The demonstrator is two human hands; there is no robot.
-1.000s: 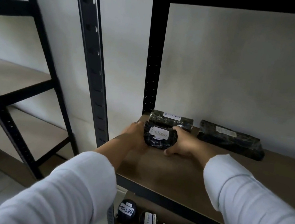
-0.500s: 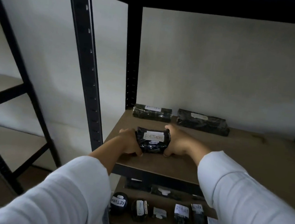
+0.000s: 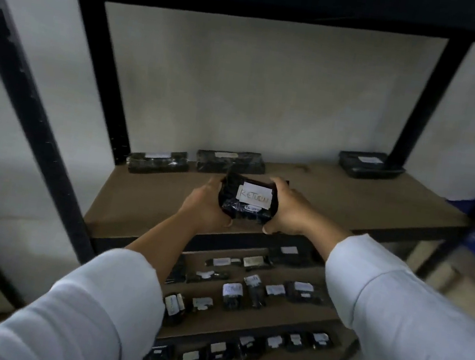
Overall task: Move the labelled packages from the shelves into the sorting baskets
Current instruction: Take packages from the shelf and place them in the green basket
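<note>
Both my left hand (image 3: 205,205) and right hand (image 3: 287,209) grip the black package (image 3: 247,201), label reads RETURN I think, above the shelf (image 3: 349,201).

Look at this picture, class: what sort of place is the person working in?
Probably a small stockroom or parcel-sorting room. A black metal shelving rack holds many black wrapped packages with white labels, and both hands hold a package whose label seems to read RETURN.
</note>
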